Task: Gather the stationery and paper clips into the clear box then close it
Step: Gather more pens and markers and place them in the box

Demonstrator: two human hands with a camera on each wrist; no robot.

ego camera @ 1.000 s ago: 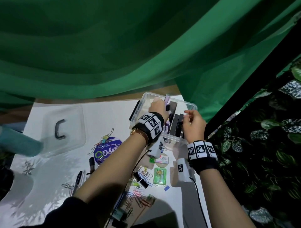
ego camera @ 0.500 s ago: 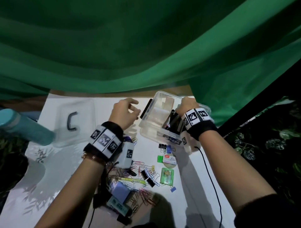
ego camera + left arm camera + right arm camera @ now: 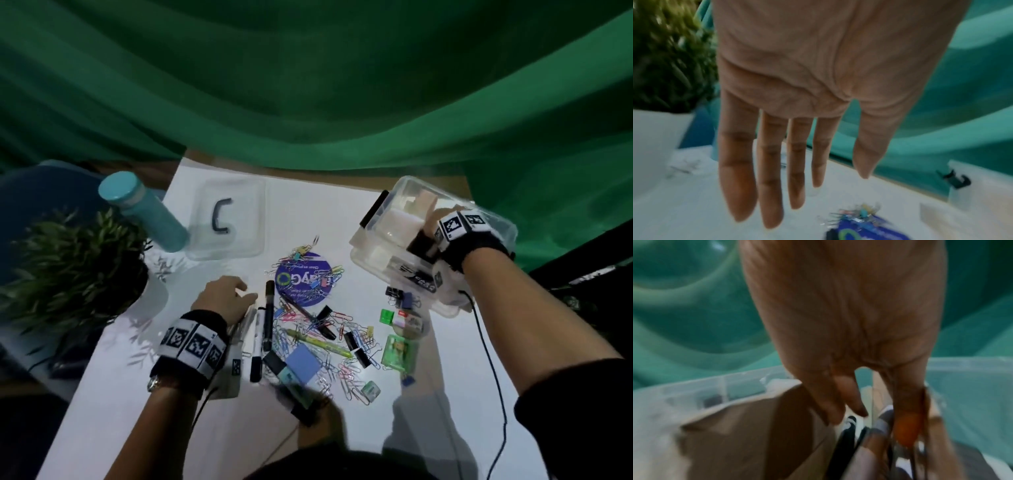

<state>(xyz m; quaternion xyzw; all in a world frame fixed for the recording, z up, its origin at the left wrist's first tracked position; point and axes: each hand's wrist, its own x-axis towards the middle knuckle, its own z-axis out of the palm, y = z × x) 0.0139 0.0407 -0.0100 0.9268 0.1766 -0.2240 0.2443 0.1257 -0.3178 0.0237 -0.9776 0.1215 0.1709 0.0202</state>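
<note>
The clear box (image 3: 383,219) stands tilted at the right of the white table, with pens and other stationery inside. My right hand (image 3: 433,221) reaches into it. In the blurred right wrist view its fingers (image 3: 906,426) point straight down among black pens (image 3: 842,434). My left hand (image 3: 245,291) hovers low beside two black markers (image 3: 269,315), fingers (image 3: 770,186) straight and empty. Coloured paper clips (image 3: 356,335), binder clips (image 3: 402,299), a blue note pad (image 3: 303,363), a green case (image 3: 399,349) and a purple disc (image 3: 305,281) lie between my hands. The clear lid (image 3: 246,219) lies far left.
A teal bottle (image 3: 147,212) lies tilted left of the lid, and a potted plant (image 3: 68,267) stands at the table's left edge. Green cloth (image 3: 308,85) hangs behind. A cable (image 3: 493,359) runs from my right wrist along the table's right side.
My left hand has left the box and swung down left to the markers. My right hand stays in the box. The view has shifted left and down.
</note>
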